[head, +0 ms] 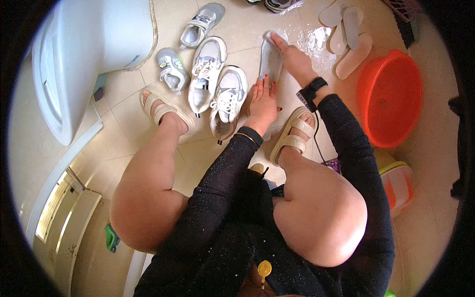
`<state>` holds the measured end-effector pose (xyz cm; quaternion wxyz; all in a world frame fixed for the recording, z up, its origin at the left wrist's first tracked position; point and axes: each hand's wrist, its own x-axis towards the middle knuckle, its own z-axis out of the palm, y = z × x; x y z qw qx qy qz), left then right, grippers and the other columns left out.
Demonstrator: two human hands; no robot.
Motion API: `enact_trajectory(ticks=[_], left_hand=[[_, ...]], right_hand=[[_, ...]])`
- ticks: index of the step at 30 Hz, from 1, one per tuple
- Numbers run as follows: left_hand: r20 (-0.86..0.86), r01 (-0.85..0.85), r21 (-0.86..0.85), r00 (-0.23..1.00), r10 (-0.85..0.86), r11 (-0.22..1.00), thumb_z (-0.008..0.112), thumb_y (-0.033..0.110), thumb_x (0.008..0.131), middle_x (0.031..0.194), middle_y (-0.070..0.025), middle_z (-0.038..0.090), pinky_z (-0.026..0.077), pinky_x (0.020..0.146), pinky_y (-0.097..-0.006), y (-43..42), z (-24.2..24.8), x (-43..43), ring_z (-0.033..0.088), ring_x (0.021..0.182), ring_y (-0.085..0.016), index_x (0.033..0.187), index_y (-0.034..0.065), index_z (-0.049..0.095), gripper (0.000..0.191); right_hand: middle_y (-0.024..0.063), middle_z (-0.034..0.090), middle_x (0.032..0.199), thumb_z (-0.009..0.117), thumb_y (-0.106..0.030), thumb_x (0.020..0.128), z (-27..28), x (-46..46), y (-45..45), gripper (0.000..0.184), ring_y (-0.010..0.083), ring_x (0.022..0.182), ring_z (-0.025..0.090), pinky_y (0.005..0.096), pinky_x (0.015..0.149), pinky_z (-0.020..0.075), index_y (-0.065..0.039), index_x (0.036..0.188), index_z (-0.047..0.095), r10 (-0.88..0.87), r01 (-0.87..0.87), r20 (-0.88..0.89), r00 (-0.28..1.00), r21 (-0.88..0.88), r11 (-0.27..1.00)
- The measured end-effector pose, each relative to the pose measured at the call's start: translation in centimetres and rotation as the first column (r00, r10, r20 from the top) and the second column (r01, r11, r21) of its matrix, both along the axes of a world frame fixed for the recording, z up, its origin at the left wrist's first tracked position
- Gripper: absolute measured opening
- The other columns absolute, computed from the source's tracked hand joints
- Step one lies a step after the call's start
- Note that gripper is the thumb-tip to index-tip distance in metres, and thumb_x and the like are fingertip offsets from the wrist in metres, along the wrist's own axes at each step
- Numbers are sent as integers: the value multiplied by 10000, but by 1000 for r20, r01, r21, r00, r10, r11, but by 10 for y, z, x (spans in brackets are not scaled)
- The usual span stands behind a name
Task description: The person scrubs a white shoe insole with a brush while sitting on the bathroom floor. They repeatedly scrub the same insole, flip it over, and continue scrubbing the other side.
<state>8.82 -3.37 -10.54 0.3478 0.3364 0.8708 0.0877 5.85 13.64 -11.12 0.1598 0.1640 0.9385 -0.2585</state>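
Observation:
On the tiled floor before me lies a grey-white shoe insole (270,64), its far end pointing away from me. My left hand (263,105) rests with spread fingertips on the near end of the insole. At its far end, the extended index finger of my right hand (298,64) touches the right edge; whether the other fingers grip anything is hidden. Left of my hands stand two white lace-up sneakers (207,72) (229,100) side by side. Two smaller grey sneakers (202,25) (173,70) lie beyond and beside them.
Several loose insoles (353,55) lie at the upper right, by wet, shiny floor. A red plastic basin (391,98) stands right of my right arm. A white ceramic fixture (111,35) bounds the left. More shoes (278,4) show at the top edge.

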Motion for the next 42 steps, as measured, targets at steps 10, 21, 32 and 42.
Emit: enact_trajectory(ticks=[10,21,32,42], left_hand=[[5,36,-38,999,-36,999,721,340,779,1556,-240,96,111,1180,-443,2,2,-2,103,1445,-388,1473,31,268,885],[20,21,-40,1000,-21,999,730,308,769,1550,-247,114,133,1178,-446,1,0,-2,115,1441,-394,1475,24,251,898],[126,58,-151,991,-39,987,680,319,816,1563,-229,83,69,1184,-433,5,5,-6,62,1454,-374,1475,11,259,841],[79,-1,-51,997,5,999,704,311,797,1561,-231,96,77,1186,-426,4,10,-7,74,1451,-381,1473,14,265,859]], right_hand=[[226,641,1024,416,-99,909,5,0,-1,602,394,848,660,475,734,532,-340,1451,310,96,-96,-19,995,30,995],[194,625,965,450,-163,913,5,13,-6,643,359,846,666,440,714,532,-422,1469,253,225,-213,203,953,-79,974],[184,631,977,476,-190,904,18,22,-16,651,350,879,665,427,726,531,-395,1478,248,242,-224,217,946,-105,969],[215,644,986,453,-165,904,7,13,-4,655,370,850,666,440,729,532,-393,1479,238,120,-105,124,985,-120,987]])
